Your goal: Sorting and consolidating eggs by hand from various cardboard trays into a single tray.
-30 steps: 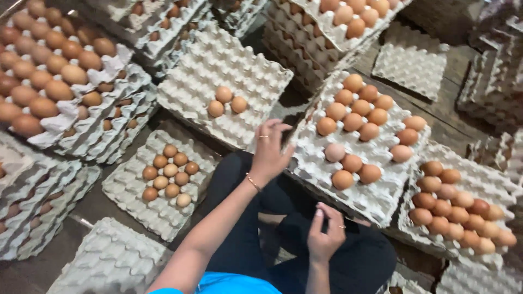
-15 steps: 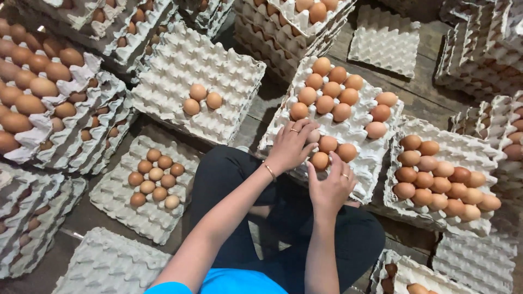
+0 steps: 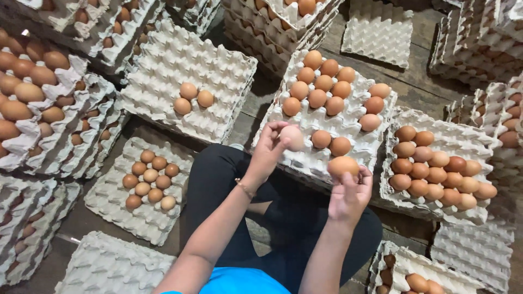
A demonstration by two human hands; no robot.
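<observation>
Pale pink egg gripped in left hand; brown egg gripped atop right hand, above grey pulp egg tray on dark wooden floor.

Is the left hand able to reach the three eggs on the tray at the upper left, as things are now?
Probably yes, but not freely. The left hand already holds a pale egg, so it has no free grip. The three eggs lie uncovered on their tray, and nothing stands between them and the hand.
</observation>
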